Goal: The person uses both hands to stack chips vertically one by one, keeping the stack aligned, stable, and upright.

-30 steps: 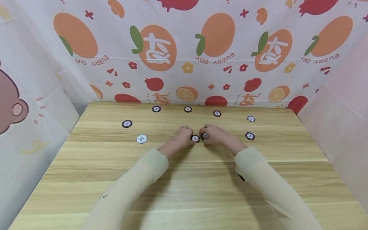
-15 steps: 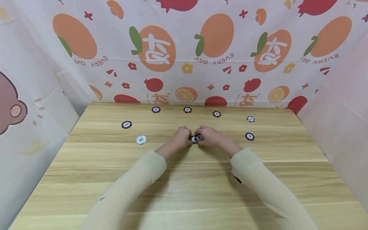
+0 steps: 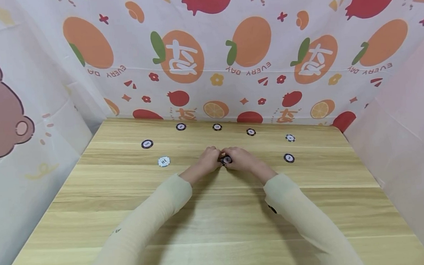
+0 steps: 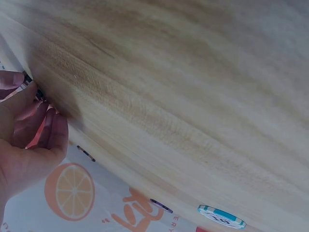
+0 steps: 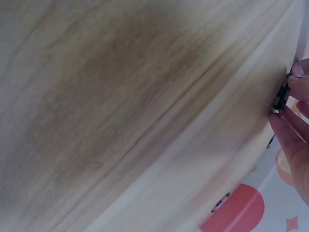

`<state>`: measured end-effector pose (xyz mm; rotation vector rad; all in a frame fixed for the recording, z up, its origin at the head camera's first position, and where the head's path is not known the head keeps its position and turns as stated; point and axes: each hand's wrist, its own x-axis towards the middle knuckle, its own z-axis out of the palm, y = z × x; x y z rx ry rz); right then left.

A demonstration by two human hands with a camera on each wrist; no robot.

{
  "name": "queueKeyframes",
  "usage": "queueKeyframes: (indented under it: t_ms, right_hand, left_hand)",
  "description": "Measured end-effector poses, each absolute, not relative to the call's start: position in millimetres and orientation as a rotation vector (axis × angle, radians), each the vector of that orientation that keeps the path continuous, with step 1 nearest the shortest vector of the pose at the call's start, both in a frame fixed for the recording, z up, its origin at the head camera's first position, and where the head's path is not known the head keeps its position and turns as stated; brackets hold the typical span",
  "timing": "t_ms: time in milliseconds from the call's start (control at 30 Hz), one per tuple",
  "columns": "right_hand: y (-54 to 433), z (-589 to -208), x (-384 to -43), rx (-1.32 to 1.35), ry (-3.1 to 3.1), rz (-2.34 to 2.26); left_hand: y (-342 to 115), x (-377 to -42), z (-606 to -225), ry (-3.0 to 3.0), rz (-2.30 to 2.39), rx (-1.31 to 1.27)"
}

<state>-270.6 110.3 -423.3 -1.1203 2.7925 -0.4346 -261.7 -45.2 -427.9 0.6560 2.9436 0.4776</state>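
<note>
At the middle of the table, both hands meet fingertip to fingertip in the head view. My right hand (image 3: pixel 239 158) pinches a black poker chip (image 3: pixel 228 159) with a pale centre. That chip overlaps a second dark chip at the fingertips of my left hand (image 3: pixel 209 159), which grips its edge. Most of the lower chip is hidden. In the right wrist view the dark chips (image 5: pixel 281 94) appear edge-on, one against the other, between the fingers. The left wrist view shows their dark edge (image 4: pixel 40 94) by the left fingertips.
Several single chips lie in an arc around the hands, among them a white-and-blue 10 chip (image 3: pixel 164 161), a dark chip (image 3: pixel 147 144) at left and another dark chip (image 3: pixel 289 158) at right. A black chip (image 3: pixel 272 209) shows partly under the right sleeve. A fruit-print curtain (image 3: pixel 215 60) hangs behind the table.
My right hand has moved left with its chip, from beside the left hand's chip to over it. The left hand has stayed nearly in place.
</note>
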Motion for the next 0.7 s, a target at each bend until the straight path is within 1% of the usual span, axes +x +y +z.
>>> queueKeyframes:
  t_ms: [500, 700]
  right_hand:
    - [108.5, -428.3, -271.2, -1.106, 2.813, -0.464]
    - [110.1, -429.9, -272.1, -1.068, 2.835, -0.448]
  left_hand:
    - [-44.9, -261.2, -429.6, 2.957, 0.489, 0.686]
    - [-45.7, -261.7, -430.3, 2.965, 0.525, 0.661]
